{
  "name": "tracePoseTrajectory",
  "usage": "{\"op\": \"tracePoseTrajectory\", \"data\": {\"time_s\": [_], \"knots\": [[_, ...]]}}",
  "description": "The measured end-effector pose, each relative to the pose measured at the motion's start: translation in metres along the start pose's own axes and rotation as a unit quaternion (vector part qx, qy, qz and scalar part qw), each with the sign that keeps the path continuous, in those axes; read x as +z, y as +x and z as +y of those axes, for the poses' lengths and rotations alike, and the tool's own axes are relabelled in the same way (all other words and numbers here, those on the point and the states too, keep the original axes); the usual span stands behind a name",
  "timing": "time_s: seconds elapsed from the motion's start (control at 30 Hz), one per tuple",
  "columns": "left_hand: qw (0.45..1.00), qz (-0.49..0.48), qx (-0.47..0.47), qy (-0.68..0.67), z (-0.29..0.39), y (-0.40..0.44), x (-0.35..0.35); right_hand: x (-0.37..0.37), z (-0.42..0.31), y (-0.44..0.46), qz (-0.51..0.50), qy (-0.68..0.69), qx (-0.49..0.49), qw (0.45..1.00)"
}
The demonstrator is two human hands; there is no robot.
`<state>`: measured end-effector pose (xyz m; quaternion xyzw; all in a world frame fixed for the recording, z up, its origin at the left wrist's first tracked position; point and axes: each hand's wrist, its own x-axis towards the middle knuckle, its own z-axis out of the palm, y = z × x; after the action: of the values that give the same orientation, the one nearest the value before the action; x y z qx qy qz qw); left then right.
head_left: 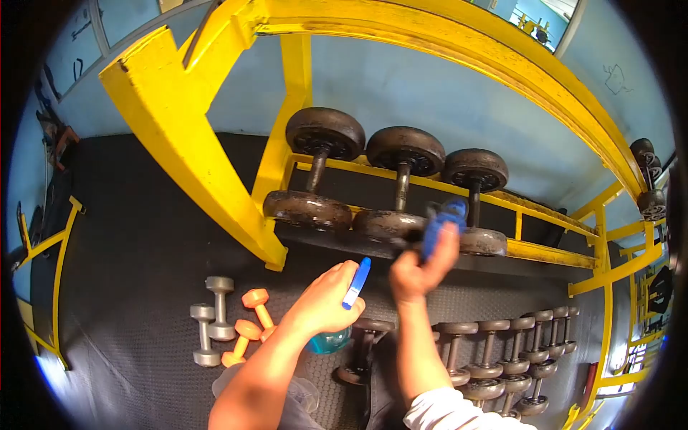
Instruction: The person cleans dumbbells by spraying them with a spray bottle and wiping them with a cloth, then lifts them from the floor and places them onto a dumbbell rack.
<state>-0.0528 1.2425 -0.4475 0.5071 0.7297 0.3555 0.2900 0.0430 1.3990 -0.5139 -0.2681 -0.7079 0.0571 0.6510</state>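
Observation:
My left hand (326, 299) is closed around a blue marker-like stick (356, 284) with a white label, which juts up from the fingers. Just beneath that hand shows a teal, see-through container (330, 341), partly covered by it. Raised toward the rack, my right hand (428, 266) grips a blue object (444, 228), blurred, in front of the rightmost large dumbbell. Three large worn dumbbells, the left one (319, 169), the middle one (403, 185) and the right one (476, 201), rest on the yellow rack's lower shelf.
The yellow rack frame (193, 154) arches over the dumbbells. Grey dumbbells (221, 308) and orange dumbbells (247, 330) lie on the black floor at left. Several dark dumbbells (487, 351) stand in rows at right. Another yellow frame (608, 276) rises at far right.

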Motion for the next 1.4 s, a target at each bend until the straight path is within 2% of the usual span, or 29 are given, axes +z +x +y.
{"op": "tracePoseTrajectory", "data": {"time_s": [0.03, 0.07, 0.1, 0.13, 0.17, 0.23, 0.27, 0.33, 0.37, 0.4, 0.43, 0.5, 0.53, 0.57, 0.63, 0.67, 0.73, 0.77, 0.83, 0.9, 0.97, 1.03, 1.1, 1.17, 1.23, 1.27, 1.3, 1.37, 1.4], "knots": [[1.000, -0.021, -0.001, 0.002, 0.003, 0.002, 0.003, 0.014, 0.011, -0.024, -0.121, -0.005, 0.018, 0.993], [1.000, -0.005, 0.016, -0.010, 0.005, 0.002, 0.006, 0.031, 0.013, -0.044, -0.112, -0.097, -0.097, 0.984], [1.000, -0.013, 0.024, -0.003, 0.010, 0.005, 0.006, 0.048, 0.011, -0.061, -0.083, -0.128, -0.132, 0.979], [0.999, 0.004, 0.049, -0.023, 0.014, 0.006, 0.005, 0.050, 0.007, -0.066, -0.122, -0.161, -0.181, 0.963], [0.996, 0.017, 0.069, -0.045, 0.016, 0.004, 0.006, 0.048, 0.007, -0.072, -0.187, -0.153, -0.203, 0.949], [0.999, -0.007, 0.038, -0.038, 0.017, 0.006, 0.009, 0.035, 0.011, -0.075, -0.281, -0.122, -0.271, 0.912], [0.997, 0.015, 0.071, -0.025, 0.017, 0.007, 0.013, 0.022, 0.015, -0.066, -0.339, -0.045, -0.244, 0.907], [0.993, 0.053, 0.105, -0.003, 0.018, 0.013, 0.016, 0.001, 0.029, -0.039, -0.285, 0.015, -0.247, 0.926], [0.998, 0.010, 0.051, -0.022, 0.022, 0.014, 0.013, -0.006, 0.039, -0.023, -0.328, -0.060, -0.205, 0.920], [0.999, 0.017, 0.032, -0.028, 0.027, 0.014, 0.013, -0.016, 0.040, -0.006, -0.195, -0.161, -0.191, 0.948], [0.999, 0.021, 0.014, -0.034, 0.030, 0.013, 0.014, -0.017, 0.049, -0.003, -0.125, -0.105, -0.105, 0.981], [0.999, 0.017, 0.013, -0.031, 0.029, 0.013, 0.018, -0.001, 0.064, -0.032, -0.089, 0.016, -0.020, 0.996], [1.000, 0.010, 0.014, -0.023, 0.029, 0.015, 0.020, 0.008, 0.049, -0.041, -0.058, -0.006, -0.006, 0.998], [1.000, 0.007, 0.018, -0.021, 0.029, 0.017, 0.021, 0.010, 0.036, -0.045, -0.071, -0.049, -0.014, 0.996], [0.998, 0.027, 0.057, 0.020, 0.027, 0.017, 0.026, 0.021, 0.022, -0.053, -0.161, -0.129, -0.177, 0.962], [1.000, -0.003, 0.019, 0.012, 0.035, 0.016, 0.020, 0.027, 0.021, -0.056, -0.159, -0.179, -0.220, 0.946], [1.000, -0.003, 0.022, -0.005, 0.040, 0.013, 0.017, 0.036, 0.034, -0.051, -0.131, -0.224, -0.286, 0.922], [0.999, 0.007, 0.022, -0.027, 0.045, 0.013, 0.013, 0.040, 0.038, -0.052, -0.105, -0.220, -0.266, 0.932], [1.000, -0.002, -0.003, -0.030, 0.047, 0.011, 0.011, 0.036, 0.034, -0.065, -0.042, -0.097, -0.033, 0.994], [0.998, 0.049, 0.033, -0.018, 0.034, 0.008, 0.016, 0.055, 0.052, -0.087, 0.105, -0.062, 0.089, 0.989], [0.998, 0.040, 0.052, 0.017, 0.027, 0.004, 0.020, 0.078, 0.047, -0.100, 0.194, -0.021, 0.281, 0.940], [0.999, 0.019, 0.040, 0.026, 0.030, -0.001, 0.017, 0.097, 0.021, -0.100, 0.220, 0.056, 0.502, 0.834], [0.997, 0.031, 0.063, 0.018, 0.025, -0.005, 0.018, 0.110, -0.005, -0.098, 0.199, 0.167, 0.688, 0.677], [0.996, 0.038, 0.078, 0.000, 0.026, -0.004, 0.018, 0.106, -0.024, -0.091, 0.168, 0.302, 0.796, 0.497], [0.994, 0.063, 0.082, 0.028, 0.025, -0.002, 0.018, 0.087, -0.034, -0.074, 0.124, 0.393, 0.830, 0.377], [0.999, 0.041, 0.033, 0.013, 0.035, -0.002, 0.012, 0.072, -0.032, -0.065, 0.109, 0.427, 0.826, 0.350], [0.999, 0.038, 0.034, 0.016, 0.037, 0.000, 0.010, 0.062, -0.020, -0.064, 0.098, 0.440, 0.830, 0.329], [0.999, 0.043, 0.033, 0.010, 0.039, 0.000, 0.009, 0.049, -0.006, -0.056, 0.210, 0.559, 0.721, 0.353], [0.998, 0.048, 0.039, 0.006, 0.044, -0.001, 0.009, 0.049, 0.000, -0.051, 0.204, 0.557, 0.725, 0.350]]}}
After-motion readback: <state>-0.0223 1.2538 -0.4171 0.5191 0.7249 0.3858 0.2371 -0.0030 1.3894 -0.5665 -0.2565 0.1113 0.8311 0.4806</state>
